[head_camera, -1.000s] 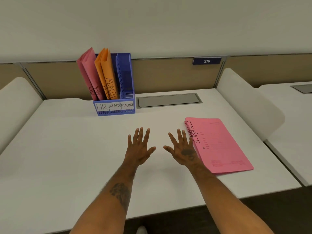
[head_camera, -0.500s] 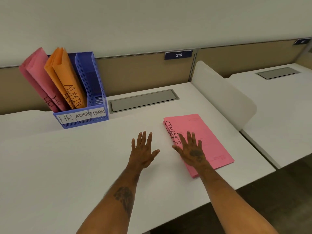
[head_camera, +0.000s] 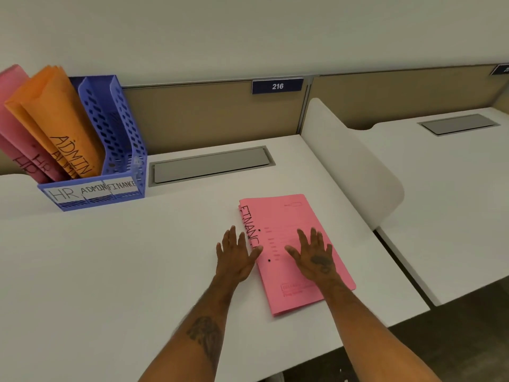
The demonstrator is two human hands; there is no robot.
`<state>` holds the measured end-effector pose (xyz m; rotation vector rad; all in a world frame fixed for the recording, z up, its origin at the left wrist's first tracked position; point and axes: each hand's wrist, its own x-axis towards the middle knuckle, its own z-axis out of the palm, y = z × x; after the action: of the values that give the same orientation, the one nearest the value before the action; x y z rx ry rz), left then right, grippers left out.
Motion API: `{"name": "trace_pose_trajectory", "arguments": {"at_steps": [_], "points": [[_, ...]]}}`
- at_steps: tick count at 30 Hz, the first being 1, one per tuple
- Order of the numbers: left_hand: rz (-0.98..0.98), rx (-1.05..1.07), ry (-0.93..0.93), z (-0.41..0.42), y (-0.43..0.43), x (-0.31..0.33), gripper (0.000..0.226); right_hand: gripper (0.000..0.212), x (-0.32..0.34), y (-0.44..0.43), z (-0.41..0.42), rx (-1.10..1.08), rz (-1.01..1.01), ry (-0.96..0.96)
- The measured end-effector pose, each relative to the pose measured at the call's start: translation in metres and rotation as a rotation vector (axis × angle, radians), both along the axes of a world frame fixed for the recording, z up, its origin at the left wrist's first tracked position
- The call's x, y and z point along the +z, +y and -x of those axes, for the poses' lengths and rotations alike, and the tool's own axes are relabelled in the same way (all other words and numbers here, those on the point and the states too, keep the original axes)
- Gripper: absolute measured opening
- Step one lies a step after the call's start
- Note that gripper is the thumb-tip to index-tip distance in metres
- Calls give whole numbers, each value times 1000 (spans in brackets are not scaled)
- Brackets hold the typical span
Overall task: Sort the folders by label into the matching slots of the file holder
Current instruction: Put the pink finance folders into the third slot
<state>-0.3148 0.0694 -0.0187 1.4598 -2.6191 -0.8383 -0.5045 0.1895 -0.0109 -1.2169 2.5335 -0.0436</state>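
A pink folder stack marked FINANCE point(head_camera: 286, 216) lies flat on the white desk point(head_camera: 110, 271), right of centre. My right hand point(head_camera: 314, 255) is spread over the folder's middle, fingers apart. My left hand point(head_camera: 237, 255) is spread at the folder's left edge, thumb over the lettering. The blue file holder point(head_camera: 121, 150) stands at the back left, its slots labelled HR, ADMIN and FINANCE. Pink HR folders point(head_camera: 16, 139) fill its left slot and orange ADMIN folders point(head_camera: 60, 119) the middle one. No folders show in the FINANCE slot.
A grey cable hatch point(head_camera: 209, 165) is set into the desk behind the folder. A curved white divider point(head_camera: 352, 166) rises to the right, with a second desk point(head_camera: 446, 188) beyond it. A tan partition with sign 216 point(head_camera: 277, 86) runs along the back.
Both hands have moved right and forward onto the pink FINANCE folder; the right hand went from its left edge to its middle. The camera view has swung right, so the holder sits further left.
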Motion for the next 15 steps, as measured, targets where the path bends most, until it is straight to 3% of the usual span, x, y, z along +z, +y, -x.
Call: {"name": "trace_pose_trajectory", "arguments": {"at_steps": [9, 15], "points": [[-153, 149, -22, 32, 20, -5, 71, 83, -22, 9, 41, -161, -44, -75], [-136, 224, -2, 40, 26, -5, 66, 77, -17, 2, 43, -245, 97, -34]]}}
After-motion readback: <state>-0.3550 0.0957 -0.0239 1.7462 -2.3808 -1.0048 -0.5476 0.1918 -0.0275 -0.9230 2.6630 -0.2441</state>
